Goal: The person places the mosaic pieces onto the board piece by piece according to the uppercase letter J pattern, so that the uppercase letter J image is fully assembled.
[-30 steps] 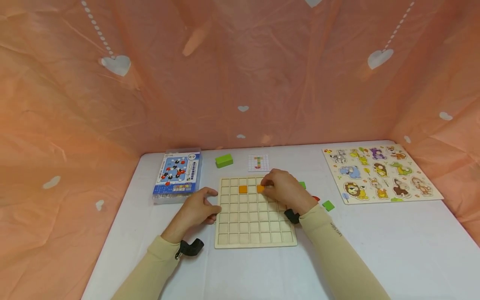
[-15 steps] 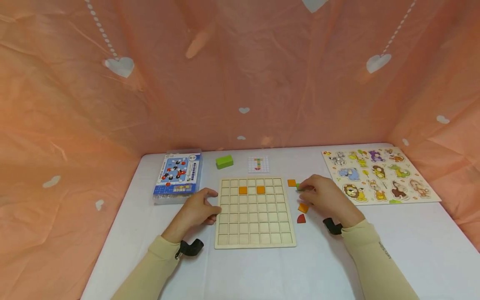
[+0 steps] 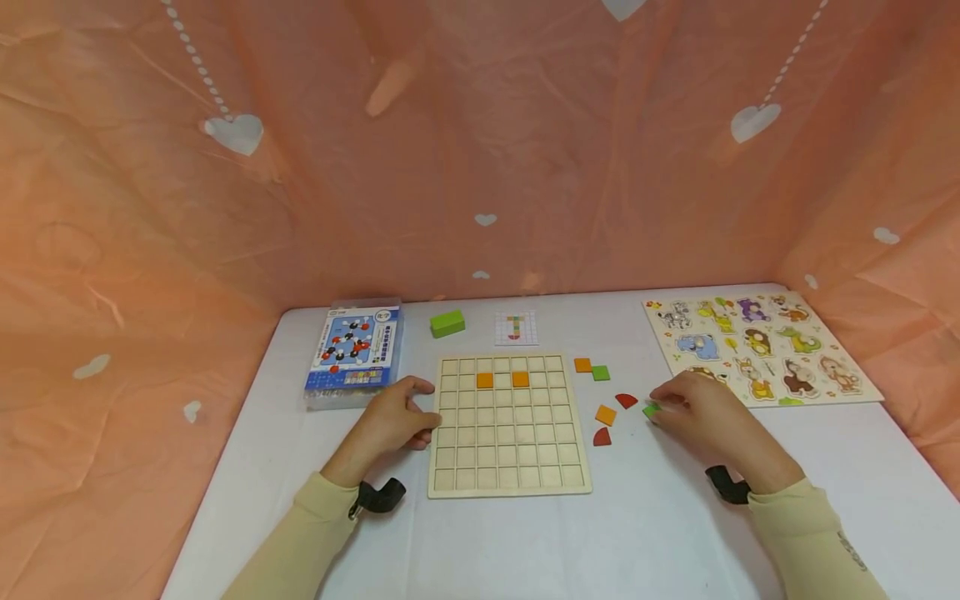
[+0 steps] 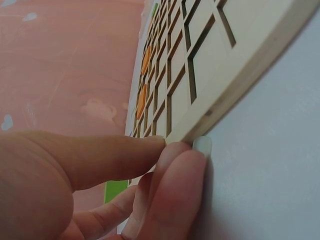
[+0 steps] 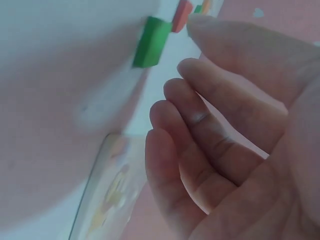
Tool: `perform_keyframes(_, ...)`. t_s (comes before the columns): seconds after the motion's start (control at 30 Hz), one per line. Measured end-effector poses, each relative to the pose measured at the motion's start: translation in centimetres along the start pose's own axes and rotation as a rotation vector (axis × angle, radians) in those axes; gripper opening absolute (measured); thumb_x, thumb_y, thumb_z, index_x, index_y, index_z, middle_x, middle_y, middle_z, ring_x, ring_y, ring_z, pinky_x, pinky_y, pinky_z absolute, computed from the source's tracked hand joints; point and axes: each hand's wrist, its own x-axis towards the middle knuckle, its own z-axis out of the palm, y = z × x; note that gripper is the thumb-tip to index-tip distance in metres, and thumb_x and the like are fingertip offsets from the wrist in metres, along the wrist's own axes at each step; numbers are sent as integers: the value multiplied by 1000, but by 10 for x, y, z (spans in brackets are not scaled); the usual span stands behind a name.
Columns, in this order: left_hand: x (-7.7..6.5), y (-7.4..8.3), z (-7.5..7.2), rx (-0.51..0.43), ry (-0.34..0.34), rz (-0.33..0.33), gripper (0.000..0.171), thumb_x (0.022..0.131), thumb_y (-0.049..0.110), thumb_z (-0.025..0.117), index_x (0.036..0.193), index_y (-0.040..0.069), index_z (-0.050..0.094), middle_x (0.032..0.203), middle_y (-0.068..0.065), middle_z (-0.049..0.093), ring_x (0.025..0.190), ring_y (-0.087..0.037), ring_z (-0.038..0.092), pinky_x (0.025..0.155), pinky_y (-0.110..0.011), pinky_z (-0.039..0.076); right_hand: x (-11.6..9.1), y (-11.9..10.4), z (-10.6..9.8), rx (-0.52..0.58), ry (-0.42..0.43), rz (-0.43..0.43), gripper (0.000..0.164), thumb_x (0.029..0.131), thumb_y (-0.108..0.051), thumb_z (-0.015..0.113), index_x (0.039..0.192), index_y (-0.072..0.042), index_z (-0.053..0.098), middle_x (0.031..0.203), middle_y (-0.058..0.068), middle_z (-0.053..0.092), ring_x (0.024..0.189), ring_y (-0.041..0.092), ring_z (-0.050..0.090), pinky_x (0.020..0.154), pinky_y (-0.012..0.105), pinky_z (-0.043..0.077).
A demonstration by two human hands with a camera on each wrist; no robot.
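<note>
A wooden grid board lies on the table, with an orange square tile and another orange tile in its second row. My left hand holds the board's left edge, thumb and fingers meeting at the rim in the left wrist view. My right hand is over a green square tile right of the board. In the right wrist view its fingers are loosely bent, with the green tile just beyond the fingertips.
Beside the board lie orange tiles, a green tile and red quarter-circle tiles. Behind it are a pattern card and a green block. A boxed molecule kit sits left; an animal puzzle board lies right.
My right hand has left an orange tile in the board's second row and moved right, past the near green tile to the farther one. My left hand stays at the board's edge.
</note>
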Motion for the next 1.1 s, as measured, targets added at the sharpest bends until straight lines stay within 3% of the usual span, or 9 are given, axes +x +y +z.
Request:
perform_keyframes(0.23, -2, 0, 0, -3, -1, -7, 52, 96, 8, 80, 143, 5, 58, 81, -12, 71, 62, -15, 68, 60, -27, 64, -9, 7, -1, -2, -10, -8, 26, 95, -18, 82, 118, -7, 79, 114, 11, 73, 108, 31, 68, 97, 60, 59)
perform_keyframes(0.5, -2, -2, -3, -4, 13, -18, 53, 95, 8, 80, 143, 5, 59, 81, -13, 70, 61, -15, 69, 59, -28, 64, -3, 7, 5, 8, -31, -28, 26, 94, -7, 79, 120, -10, 79, 118, 10, 74, 114, 34, 69, 99, 60, 59)
perform_keyframes(0.67, -1, -1, -1, -7, -3, -7, 52, 95, 8, 80, 143, 5, 59, 81, -12, 70, 60, -14, 68, 59, -27, 64, -6, 8, 4, -5, -26, -7, 20, 94, -8, 79, 114, -9, 79, 116, 10, 74, 111, 34, 69, 98, 61, 59)
perform_keyframes(0.87, -1, 1, 0, -7, 3, -5, 52, 95, 7, 80, 142, 5, 59, 80, -12, 71, 60, -14, 69, 59, -27, 64, -7, 8, 3, 7, -31, -4, 27, 95, -8, 78, 121, -7, 78, 122, 14, 72, 116, 38, 69, 100, 64, 58)
perform_keyframes(1.1, 0, 1, -1, 0, 5, -3, 52, 94, 7, 81, 141, 5, 61, 82, -12, 70, 59, -14, 69, 58, -27, 63, -7, 8, 3, -1, -31, -18, 17, 95, -12, 79, 112, -11, 80, 115, 10, 72, 110, 33, 69, 97, 61, 60)
